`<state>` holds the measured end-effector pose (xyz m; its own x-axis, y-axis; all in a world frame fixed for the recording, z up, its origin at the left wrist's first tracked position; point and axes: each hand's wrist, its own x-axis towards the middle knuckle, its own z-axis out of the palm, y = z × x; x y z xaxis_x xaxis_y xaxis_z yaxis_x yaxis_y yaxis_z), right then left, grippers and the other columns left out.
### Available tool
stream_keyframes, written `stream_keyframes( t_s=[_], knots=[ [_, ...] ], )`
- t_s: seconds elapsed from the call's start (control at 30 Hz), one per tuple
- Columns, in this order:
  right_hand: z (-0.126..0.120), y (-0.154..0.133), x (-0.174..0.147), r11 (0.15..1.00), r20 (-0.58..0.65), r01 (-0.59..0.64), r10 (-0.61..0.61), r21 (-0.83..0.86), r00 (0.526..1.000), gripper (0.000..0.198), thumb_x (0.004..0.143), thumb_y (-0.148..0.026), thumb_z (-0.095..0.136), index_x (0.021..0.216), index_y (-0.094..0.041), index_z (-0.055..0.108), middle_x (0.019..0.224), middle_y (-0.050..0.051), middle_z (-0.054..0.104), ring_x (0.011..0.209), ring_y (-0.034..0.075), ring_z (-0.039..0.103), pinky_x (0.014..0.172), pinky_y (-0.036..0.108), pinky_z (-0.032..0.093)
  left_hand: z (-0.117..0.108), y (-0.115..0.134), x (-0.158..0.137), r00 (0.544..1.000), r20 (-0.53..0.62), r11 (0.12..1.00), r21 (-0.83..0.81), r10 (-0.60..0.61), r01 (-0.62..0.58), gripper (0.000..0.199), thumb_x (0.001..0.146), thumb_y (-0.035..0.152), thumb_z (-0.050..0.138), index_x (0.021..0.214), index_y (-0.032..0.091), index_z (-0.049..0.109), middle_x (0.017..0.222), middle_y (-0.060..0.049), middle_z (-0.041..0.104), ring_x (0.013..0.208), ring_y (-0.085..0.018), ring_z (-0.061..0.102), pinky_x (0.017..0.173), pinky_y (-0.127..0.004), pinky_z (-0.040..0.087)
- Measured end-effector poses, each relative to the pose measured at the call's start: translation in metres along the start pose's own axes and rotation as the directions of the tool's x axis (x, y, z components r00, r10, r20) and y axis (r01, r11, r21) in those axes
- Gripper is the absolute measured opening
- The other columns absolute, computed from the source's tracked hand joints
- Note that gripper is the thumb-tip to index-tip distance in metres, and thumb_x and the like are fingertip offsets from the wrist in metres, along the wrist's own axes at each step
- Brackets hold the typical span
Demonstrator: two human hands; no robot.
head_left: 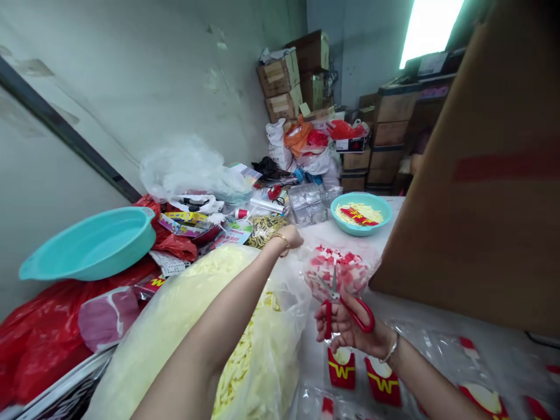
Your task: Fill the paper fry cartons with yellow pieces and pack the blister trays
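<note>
My left hand point(292, 238) is closed at the edge of a clear plastic bag, above the large bag of pale yellow strips point(238, 356); its fingertips are hidden from me. Red-handled scissors point(366, 315) hang on my right hand point(347, 326), thumb through one loop, blades apart and pointing away. The palm faces up with fingers loosely curled. Just beyond the blades lies a clear bag of small red and white pieces point(339, 262). Below my right hand, red fry-box shapes with a yellow "W" point(341, 367) sit in clear plastic trays.
At the back of the table, a turquoise basin point(362, 227) holds pale strips and red pieces. Another turquoise basin point(87, 242) rests on red bags at left. A large cardboard box point(472, 192) blocks the right side. Stacked cartons point(280, 87) and clutter line the far end.
</note>
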<state>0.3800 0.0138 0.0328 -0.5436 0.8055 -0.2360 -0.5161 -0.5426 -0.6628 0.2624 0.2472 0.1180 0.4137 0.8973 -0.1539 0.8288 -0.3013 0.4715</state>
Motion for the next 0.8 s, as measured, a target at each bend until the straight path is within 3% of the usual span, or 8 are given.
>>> stream_keyframes(
  t_s=[0.13, 0.2, 0.3, 0.47, 0.63, 0.8],
  knots=[
    [-0.002, 0.005, 0.026, 0.988, 0.118, 0.025, -0.044, 0.155, 0.992, 0.088, 0.080, -0.077, 0.011, 0.107, -0.009, 0.061, 0.102, 0.016, 0.061, 0.096, 0.025, 0.061, 0.069, 0.030, 0.049, -0.004, -0.029, -0.009, 0.988, 0.137, 0.995, -0.051, -0.074, 0.081, 0.017, 0.060, 0.030, 0.068, 0.052, 0.016, 0.062, 0.045, 0.000, 0.052, 0.042, -0.011, 0.043, 0.044, -0.023, 0.031],
    [-0.002, 0.007, 0.040, 0.973, 0.157, 0.032, -0.069, 0.227, 0.985, 0.092, 0.078, -0.079, 0.011, 0.106, -0.007, 0.061, 0.101, 0.017, 0.061, 0.095, 0.026, 0.061, 0.067, 0.032, 0.050, -0.005, -0.039, -0.014, 0.967, 0.232, 0.962, -0.219, -0.108, 0.160, 0.027, 0.062, 0.041, 0.069, 0.059, 0.015, 0.063, 0.047, 0.001, 0.052, 0.041, -0.009, 0.040, 0.042, -0.022, 0.029],
    [-0.007, 0.006, 0.062, 0.955, 0.171, 0.051, -0.105, 0.293, 0.980, 0.094, 0.076, -0.082, 0.013, 0.102, -0.006, 0.061, 0.098, 0.017, 0.061, 0.093, 0.027, 0.062, 0.066, 0.033, 0.051, -0.003, -0.046, -0.014, 0.923, 0.360, 0.825, -0.475, -0.134, 0.305, 0.041, 0.052, 0.049, 0.077, 0.061, 0.013, 0.059, 0.053, 0.001, 0.055, 0.044, -0.009, 0.045, 0.044, -0.021, 0.033],
    [-0.021, -0.008, 0.094, 0.962, 0.156, 0.059, -0.104, 0.268, 0.982, 0.097, 0.071, -0.086, 0.013, 0.097, -0.006, 0.062, 0.093, 0.018, 0.063, 0.086, 0.026, 0.063, 0.061, 0.034, 0.050, -0.003, -0.049, -0.016, 0.895, 0.435, 0.761, -0.547, -0.098, 0.349, 0.048, 0.046, 0.049, 0.082, 0.061, 0.012, 0.056, 0.055, 0.001, 0.056, 0.048, -0.009, 0.049, 0.047, -0.021, 0.037],
    [-0.026, -0.014, 0.110, 0.967, 0.094, 0.071, -0.096, 0.244, 0.991, 0.099, 0.067, -0.088, 0.011, 0.089, -0.007, 0.063, 0.085, 0.017, 0.064, 0.075, 0.022, 0.062, 0.056, 0.028, 0.048, -0.005, -0.060, -0.025, 0.858, 0.511, 0.791, -0.501, -0.056, 0.350, 0.045, 0.052, 0.049, 0.081, 0.061, 0.011, 0.057, 0.053, 0.001, 0.055, 0.045, -0.007, 0.045, 0.045, -0.020, 0.033],
    [-0.026, -0.001, 0.118, 0.942, -0.144, 0.217, -0.185, 0.255, 0.972, 0.071, 0.070, -0.083, 0.032, 0.063, -0.015, 0.053, 0.055, 0.000, 0.051, 0.047, 0.007, 0.046, 0.040, 0.016, 0.028, 0.003, -0.070, -0.025, 0.848, 0.529, 0.763, -0.534, -0.033, 0.363, 0.042, 0.054, 0.047, 0.080, 0.063, 0.012, 0.059, 0.054, 0.000, 0.057, 0.046, -0.008, 0.046, 0.046, -0.020, 0.033]
  ],
)
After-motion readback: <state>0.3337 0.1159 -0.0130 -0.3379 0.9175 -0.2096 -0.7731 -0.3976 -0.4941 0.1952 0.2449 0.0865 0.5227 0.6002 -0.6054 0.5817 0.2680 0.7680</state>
